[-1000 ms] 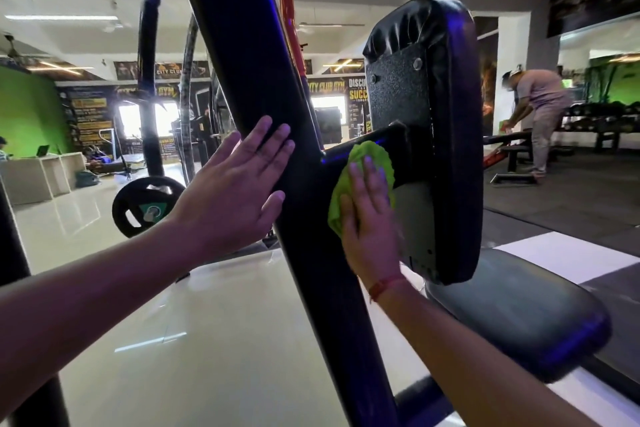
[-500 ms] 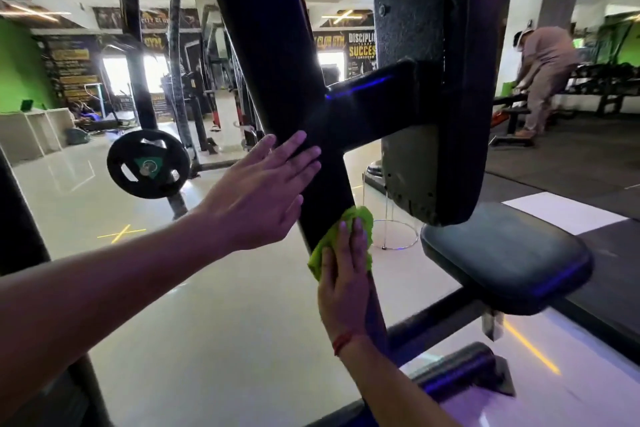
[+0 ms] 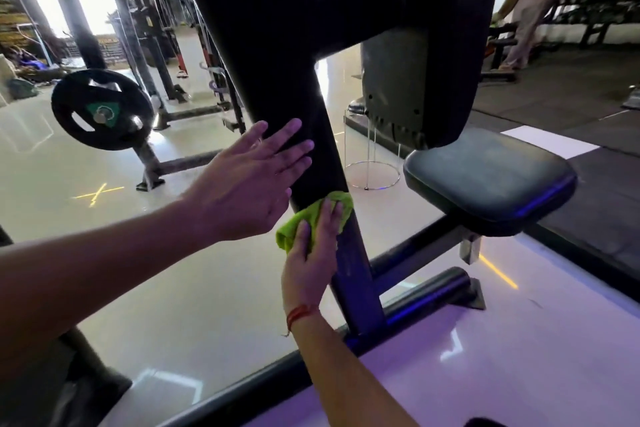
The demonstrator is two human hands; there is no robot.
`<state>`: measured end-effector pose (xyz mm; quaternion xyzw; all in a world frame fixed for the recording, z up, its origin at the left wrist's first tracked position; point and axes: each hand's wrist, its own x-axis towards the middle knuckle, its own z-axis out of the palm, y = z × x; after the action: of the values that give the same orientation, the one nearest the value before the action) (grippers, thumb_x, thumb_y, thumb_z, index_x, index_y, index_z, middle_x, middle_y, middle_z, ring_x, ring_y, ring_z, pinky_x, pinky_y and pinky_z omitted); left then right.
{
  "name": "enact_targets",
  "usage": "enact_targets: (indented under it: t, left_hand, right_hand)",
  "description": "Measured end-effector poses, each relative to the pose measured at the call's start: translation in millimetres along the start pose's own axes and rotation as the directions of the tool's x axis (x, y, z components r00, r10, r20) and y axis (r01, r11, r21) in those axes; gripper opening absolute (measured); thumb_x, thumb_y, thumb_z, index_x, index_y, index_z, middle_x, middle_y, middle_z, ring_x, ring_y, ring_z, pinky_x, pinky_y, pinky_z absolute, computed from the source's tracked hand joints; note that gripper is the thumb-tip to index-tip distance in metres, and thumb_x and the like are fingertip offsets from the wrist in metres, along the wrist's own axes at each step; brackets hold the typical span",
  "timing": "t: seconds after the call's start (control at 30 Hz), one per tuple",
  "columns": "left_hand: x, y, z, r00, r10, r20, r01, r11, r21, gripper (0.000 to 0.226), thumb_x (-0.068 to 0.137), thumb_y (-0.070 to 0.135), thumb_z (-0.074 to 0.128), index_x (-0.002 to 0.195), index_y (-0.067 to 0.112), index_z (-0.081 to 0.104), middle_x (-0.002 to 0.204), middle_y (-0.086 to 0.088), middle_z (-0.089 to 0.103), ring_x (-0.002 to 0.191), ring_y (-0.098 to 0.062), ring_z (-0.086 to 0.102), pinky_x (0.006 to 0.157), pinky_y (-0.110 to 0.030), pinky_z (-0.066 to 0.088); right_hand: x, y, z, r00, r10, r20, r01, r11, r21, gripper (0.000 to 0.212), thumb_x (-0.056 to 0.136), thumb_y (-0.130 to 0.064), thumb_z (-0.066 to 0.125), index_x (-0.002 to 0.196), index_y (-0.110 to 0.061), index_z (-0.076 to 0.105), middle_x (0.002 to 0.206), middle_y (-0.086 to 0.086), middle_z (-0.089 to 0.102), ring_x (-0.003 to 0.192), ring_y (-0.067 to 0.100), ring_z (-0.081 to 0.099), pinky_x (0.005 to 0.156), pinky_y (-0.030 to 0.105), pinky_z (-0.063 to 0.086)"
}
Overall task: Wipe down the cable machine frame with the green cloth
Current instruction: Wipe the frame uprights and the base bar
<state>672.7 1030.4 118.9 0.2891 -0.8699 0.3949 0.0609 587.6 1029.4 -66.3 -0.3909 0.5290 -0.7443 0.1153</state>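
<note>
Low on the frame post (image 3: 353, 274), right hand (image 3: 311, 263) presses green cloth (image 3: 298, 225), fingers flat; left hand (image 3: 249, 184) seemingly braces above, fingers spread

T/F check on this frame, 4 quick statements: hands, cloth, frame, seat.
1. The right hand presses the green cloth against the slanted frame post. True.
2. The left hand grips the post with curled fingers. False: its fingers are straight, laid flat against the post.
3. The cloth lies on the seat. False: it is on the post, left of the seat.
4. A weight plate sits on a bar at the left. True.
</note>
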Motion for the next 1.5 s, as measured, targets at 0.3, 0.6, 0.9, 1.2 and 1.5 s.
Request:
enact_targets:
  t: [0.3, 0.6, 0.9, 1.2, 1.5]
  left_hand:
    - [0, 39, 35, 0.997, 0.063, 0.043, -0.064, 0.998, 0.01, 0.058, 0.097, 0.034, 0.033, 0.148, 0.013, 0.048, 0.161, -0.004, 0.037, 0.156, -0.028, 0.008, 0.124, -0.053, 0.012]
    - [0, 76, 69, 0.994, 0.1, 0.049, -0.1, 0.995, 0.005, 0.057, 0.097, 0.034, 0.034, 0.148, 0.013, 0.049, 0.16, -0.004, 0.037, 0.156, -0.029, 0.008, 0.124, -0.055, 0.012]
    - [-1, 133, 115, 0.976, 0.174, 0.132, -0.169, 0.985, -0.048, 0.057, 0.096, 0.036, 0.038, 0.147, 0.012, 0.05, 0.159, -0.004, 0.039, 0.156, -0.03, 0.007, 0.123, -0.056, 0.011]
    - [10, 181, 153, 0.965, 0.221, 0.14, -0.209, 0.973, -0.095, 0.056, 0.091, 0.03, 0.04, 0.139, 0.008, 0.059, 0.153, -0.007, 0.048, 0.154, -0.032, 0.017, 0.122, -0.056, 0.016]
    - [17, 188, 160, 0.975, 0.192, 0.113, -0.17, 0.969, -0.182, 0.054, 0.094, 0.036, 0.043, 0.136, 0.008, 0.062, 0.149, -0.004, 0.053, 0.153, -0.026, 0.022, 0.121, -0.054, 0.02]
  right_hand:
    - [-10, 66, -3, 0.863, 0.468, -0.19, -0.456, 0.884, 0.108, 0.054, 0.104, -0.044, 0.041, 0.155, -0.049, 0.025, 0.164, -0.007, 0.03, 0.144, 0.021, 0.042, 0.115, 0.039, 0.041]
    - [-30, 145, -37, 0.613, 0.771, -0.173, -0.768, 0.633, 0.1, 0.056, 0.106, -0.038, 0.039, 0.152, -0.058, 0.014, 0.13, 0.017, 0.066, 0.105, 0.038, 0.069, 0.09, 0.042, 0.057]
    - [-26, 193, -83, 0.918, 0.396, 0.035, -0.393, 0.917, -0.067, 0.065, 0.103, -0.02, 0.055, 0.156, -0.038, 0.023, 0.163, -0.023, 0.012, 0.151, 0.006, 0.023, 0.123, 0.029, 0.023]
    - [-7, 223, -109, 0.844, 0.533, 0.063, -0.527, 0.845, -0.085, 0.076, 0.099, -0.034, 0.058, 0.15, -0.062, 0.009, 0.148, 0.003, 0.054, 0.129, 0.019, 0.056, 0.109, 0.039, 0.046]
    - [144, 254, -168, 0.829, 0.532, -0.17, -0.548, 0.834, -0.064, 0.061, 0.096, -0.035, 0.048, 0.152, -0.049, 0.028, 0.134, -0.001, 0.063, 0.119, 0.026, 0.061, 0.108, 0.047, 0.046]
